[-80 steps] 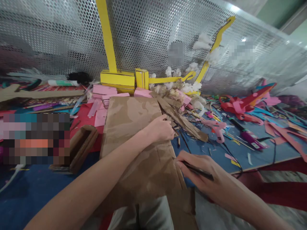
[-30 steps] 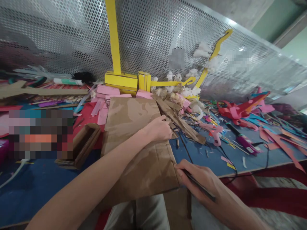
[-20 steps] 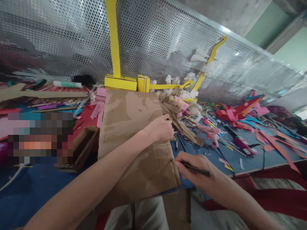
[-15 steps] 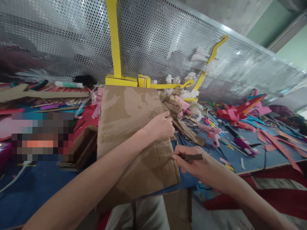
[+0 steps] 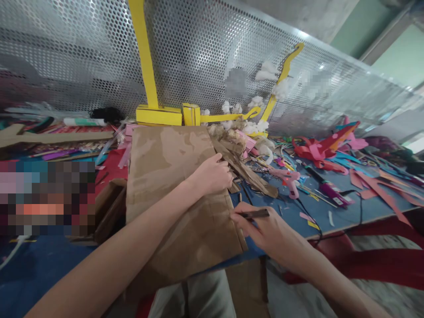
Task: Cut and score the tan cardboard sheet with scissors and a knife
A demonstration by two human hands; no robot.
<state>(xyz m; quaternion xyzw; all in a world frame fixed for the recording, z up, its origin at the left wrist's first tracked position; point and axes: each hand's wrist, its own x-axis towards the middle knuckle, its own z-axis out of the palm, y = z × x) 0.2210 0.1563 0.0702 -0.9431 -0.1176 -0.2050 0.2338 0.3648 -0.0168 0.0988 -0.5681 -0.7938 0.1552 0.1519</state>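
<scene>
A large brown cardboard sheet (image 5: 165,172) lies in front of me, its near edge reaching over my lap. My left hand (image 5: 215,174) presses on it near the right edge, fingers curled at that edge. Just nearer to me, my right hand (image 5: 253,223) is closed around a slim dark pen-like tool (image 5: 255,213) beside the same edge. The tool's tip is hidden by my fingers, so I cannot tell its exact kind. Torn cardboard strips (image 5: 253,176) lie right of the sheet.
A pink glue gun (image 5: 291,182) and a purple-handled tool (image 5: 333,192) with cords lie to the right. Yellow paper pieces (image 5: 159,115) stand along the perforated metal panel (image 5: 198,53). An open cardboard box (image 5: 107,212) sits at left, among paper scraps on the blue table (image 5: 43,269).
The view has shifted slightly, so most things appear further left. My left hand stays on the cardboard; my right hand still holds the dark tool by the edge, with little visible movement.
</scene>
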